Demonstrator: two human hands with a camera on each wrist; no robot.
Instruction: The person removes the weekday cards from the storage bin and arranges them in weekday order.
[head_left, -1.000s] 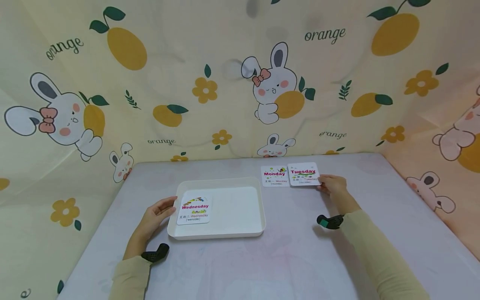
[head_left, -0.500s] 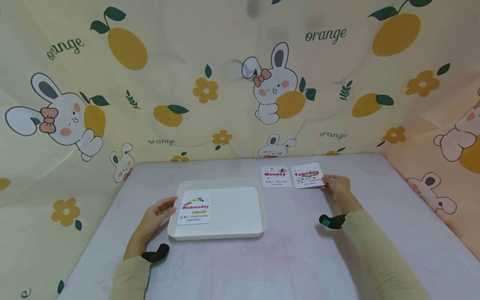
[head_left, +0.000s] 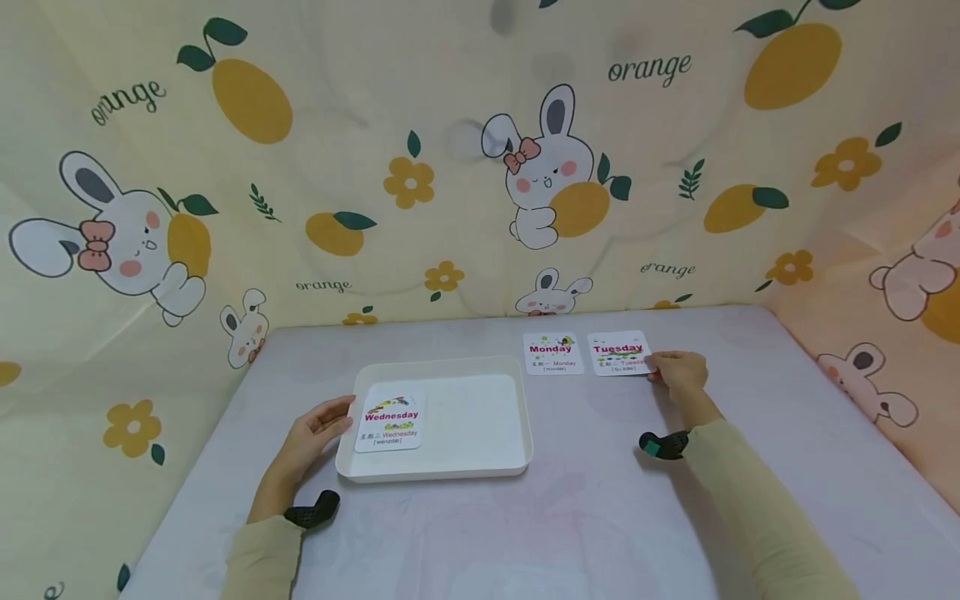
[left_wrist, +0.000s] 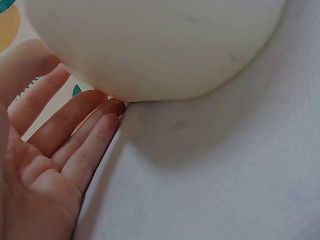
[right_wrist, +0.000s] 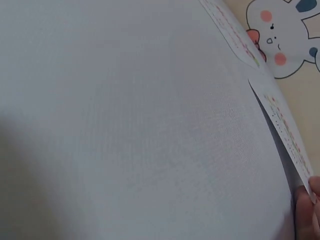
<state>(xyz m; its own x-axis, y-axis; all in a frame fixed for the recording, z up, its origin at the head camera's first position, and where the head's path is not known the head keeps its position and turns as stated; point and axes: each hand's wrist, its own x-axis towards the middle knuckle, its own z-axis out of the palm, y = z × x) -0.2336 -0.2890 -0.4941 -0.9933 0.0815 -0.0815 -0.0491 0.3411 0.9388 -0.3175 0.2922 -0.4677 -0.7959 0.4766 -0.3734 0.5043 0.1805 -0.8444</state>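
The right hand [head_left: 681, 379] pinches the lower right corner of the white "Tuesday" card [head_left: 617, 352], thumb above and a finger beneath it. In the right wrist view this card [right_wrist: 284, 131] has a dark gap under its near edge, so that edge is off the table. Just left of it the "Monday" card [head_left: 553, 355] lies flat, a narrow gap between the two. The left hand [head_left: 302, 446] rests against the left side of a white tray [head_left: 472, 425]. Relaxed fingertips [left_wrist: 102, 125] touch the tray's outer wall. Inside the tray at its left lies the "Wednesday" card [head_left: 390, 421].
A pale cloth covers the table [head_left: 480, 533]. Behind and at both sides hangs a cream curtain [head_left: 450, 100] printed with rabbits and oranges. A black wrist device [head_left: 313, 510] sits on the left wrist, and another black device [head_left: 663, 445] on the right.
The right hand has drawn the "Tuesday" card rightward, widening its gap from the "Monday" card. The card tilted slightly on the way and now sits straighter. The left hand and tray stay put.
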